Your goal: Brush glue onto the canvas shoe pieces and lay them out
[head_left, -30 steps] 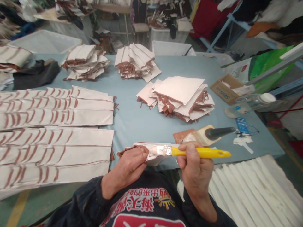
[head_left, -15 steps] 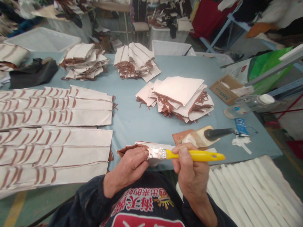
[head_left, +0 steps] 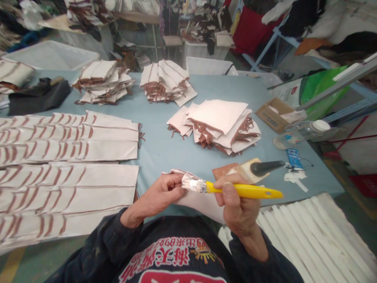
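A pale fabric piece (head_left: 203,202) is hanging just above the near edge of a blue-grey table (head_left: 156,135), in front of a worker in a dark top, in the head view. The left hand (head_left: 156,196) is gripping its upper edge between thumb and fingers, while the right hand (head_left: 240,210) is closing around a yellow-handled brush (head_left: 265,192), whose whitened bristles are meeting the fabric beside the left fingertips. The step in hand is apparently coating that edge with something white; what the substance is, the view is not making clear. The next move is probably calling for a firm left pinch and a light, even stroke, with the fingers staying out of the bristles' path. By count, one piece and one brush are occupying the hands. Three stacks (head_left: 218,114) of similar pieces are standing fully in sight on the table, with a fourth pile (head_left: 14,72) showing partly at the far left. Two blocks (head_left: 112,151) of overlapping pieces are lying on the left, too closely layered for counting singly. One cardboard box (head_left: 272,118), one clear bottle (head_left: 294,133) with a white cap and one dark handle (head_left: 268,168) are resting towards the right.
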`<state>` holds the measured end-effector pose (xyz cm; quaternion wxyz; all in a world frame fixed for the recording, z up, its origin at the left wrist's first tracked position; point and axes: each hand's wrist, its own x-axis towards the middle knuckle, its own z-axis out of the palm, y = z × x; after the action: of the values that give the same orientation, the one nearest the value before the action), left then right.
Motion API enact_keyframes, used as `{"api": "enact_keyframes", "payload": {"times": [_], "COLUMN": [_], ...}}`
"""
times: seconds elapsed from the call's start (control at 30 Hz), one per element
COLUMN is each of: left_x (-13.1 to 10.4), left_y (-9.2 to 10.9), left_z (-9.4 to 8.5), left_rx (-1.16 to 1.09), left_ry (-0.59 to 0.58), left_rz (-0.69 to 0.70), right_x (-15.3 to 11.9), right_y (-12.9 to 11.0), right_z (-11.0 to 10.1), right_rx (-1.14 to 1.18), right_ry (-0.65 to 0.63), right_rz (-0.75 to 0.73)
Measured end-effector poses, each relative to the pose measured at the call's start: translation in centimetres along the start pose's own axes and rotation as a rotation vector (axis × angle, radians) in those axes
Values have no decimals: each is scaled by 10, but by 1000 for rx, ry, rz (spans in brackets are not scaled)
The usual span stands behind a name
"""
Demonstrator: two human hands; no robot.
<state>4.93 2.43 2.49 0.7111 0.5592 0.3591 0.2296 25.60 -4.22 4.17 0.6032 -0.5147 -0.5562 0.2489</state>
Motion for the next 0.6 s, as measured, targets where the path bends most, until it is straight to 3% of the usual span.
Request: {"api": "enact_keyframes", "payload": {"times": [0.1, 0.2, 0.4, 0.6], "left_x": [-1, -4, -10, -10], "left_y": [-2, -4, -2, -1], "left_z": [2, 3, 1, 2], "left_rx": [-92, -163, -242, -336], "left_ry": [-49, -16, 15, 61], "left_rz": [-65, -91, -146, -136], "right_x": [1, 1, 5, 9], "right_y": [15, 18, 9, 13], "right_z": [1, 0, 6, 4], "right_rx": [-155, -255, -191, -276], "right_ry": [-30, 14, -81, -3], "right_rz": [-101, -174, -327, -284]}}
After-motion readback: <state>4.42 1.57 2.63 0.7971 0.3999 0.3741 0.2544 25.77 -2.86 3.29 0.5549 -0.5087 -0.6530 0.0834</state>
